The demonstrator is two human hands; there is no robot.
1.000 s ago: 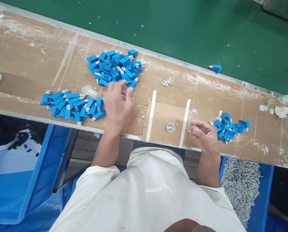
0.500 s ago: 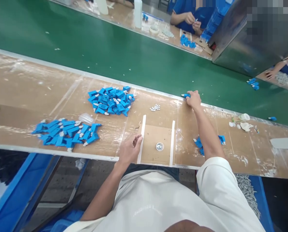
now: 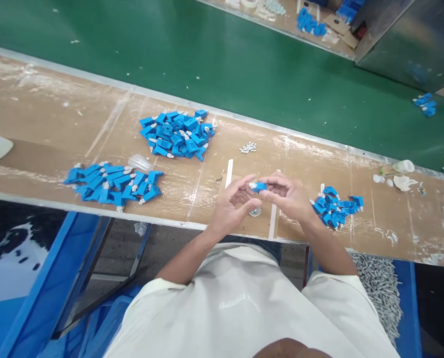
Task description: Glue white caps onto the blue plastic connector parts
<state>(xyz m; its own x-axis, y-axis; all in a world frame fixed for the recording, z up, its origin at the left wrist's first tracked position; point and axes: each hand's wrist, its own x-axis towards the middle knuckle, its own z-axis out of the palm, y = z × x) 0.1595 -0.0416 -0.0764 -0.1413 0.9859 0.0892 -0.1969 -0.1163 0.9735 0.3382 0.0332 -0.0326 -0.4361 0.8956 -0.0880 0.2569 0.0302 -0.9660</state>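
Note:
A small blue plastic part with a white end is pinched in my right hand, above the cardboard work spot. My left hand faces it from the left, thumb and fingers curved and apart; its fingertips are close to the white end, and I cannot tell if they touch it. Just below the part, a small round clear dish is partly covered by my left thumb. Behind my hands lies a little pile of small white pieces.
Blue parts with white ends lie in a back pile, a front left pile and a right pile. A clear plastic cup lies between the left piles. Beyond the bench runs a green conveyor belt. A bottle lies at right.
My right hand has come back from the belt's edge to the middle, bringing the blue part. My left hand has moved right and opened towards it. The view has tilted down.

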